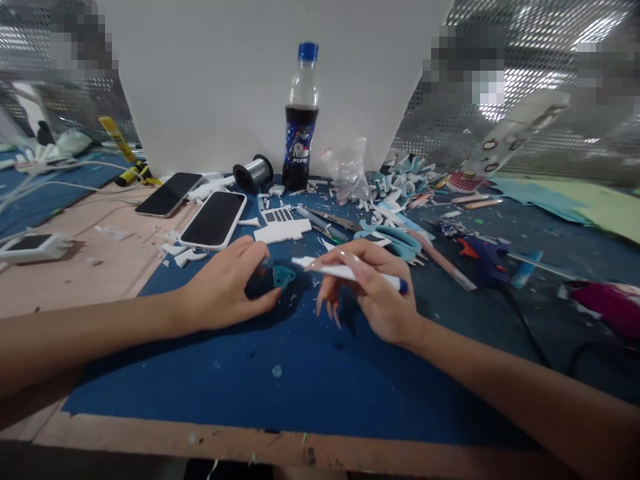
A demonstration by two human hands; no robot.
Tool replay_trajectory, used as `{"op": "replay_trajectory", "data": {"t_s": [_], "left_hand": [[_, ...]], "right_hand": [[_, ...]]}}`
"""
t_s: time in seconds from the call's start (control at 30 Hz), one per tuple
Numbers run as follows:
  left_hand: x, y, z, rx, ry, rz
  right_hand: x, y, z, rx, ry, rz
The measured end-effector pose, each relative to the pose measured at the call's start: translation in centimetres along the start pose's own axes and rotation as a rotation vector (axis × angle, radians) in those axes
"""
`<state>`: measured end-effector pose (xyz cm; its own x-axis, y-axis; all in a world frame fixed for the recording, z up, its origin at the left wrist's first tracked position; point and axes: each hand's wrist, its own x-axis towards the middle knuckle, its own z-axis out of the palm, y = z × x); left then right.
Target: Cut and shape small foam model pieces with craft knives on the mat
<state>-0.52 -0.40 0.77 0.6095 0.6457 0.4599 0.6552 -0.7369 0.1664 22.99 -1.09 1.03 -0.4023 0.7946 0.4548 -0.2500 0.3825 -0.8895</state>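
My left hand (pixel 233 283) is closed around a small teal piece (pixel 283 276), roughly triangular with small marks on it, pinched at its edge by thumb and fingers. In my right hand (pixel 380 287) is a white marker (pixel 343 271) with a blue end, held like a pen. Its white tip points left at the teal piece, a short gap away. Both hands are just over a blue mat (pixel 280 393). Beyond them lie a white foam piece (pixel 283 231) and light-blue scissors (pixel 393 241).
A Pepsi bottle (pixel 301 127) stands at the back by a white board (pixel 210 80). Two phones (pixel 214 220) and a wire spool (pixel 253 175) lie left of it. On the right are paper scraps (pixel 407 177), a glue gun (pixel 487 260) with its cord, and coloured sheets (pixel 590 207).
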Motion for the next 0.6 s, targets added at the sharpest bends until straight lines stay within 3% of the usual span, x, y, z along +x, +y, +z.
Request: {"op": "replay_trajectory", "data": {"t_s": [0.17,0.6], "left_hand": [[0.07,-0.11,0.18,-0.007,0.008,0.007],[0.00,0.06,0.55,0.042,0.058,0.013]], "right_hand": [[-0.26,-0.46,0.74,-0.024,-0.041,-0.030],[-0.04,-0.46,0.87,0.010,-0.033,0.135]]}}
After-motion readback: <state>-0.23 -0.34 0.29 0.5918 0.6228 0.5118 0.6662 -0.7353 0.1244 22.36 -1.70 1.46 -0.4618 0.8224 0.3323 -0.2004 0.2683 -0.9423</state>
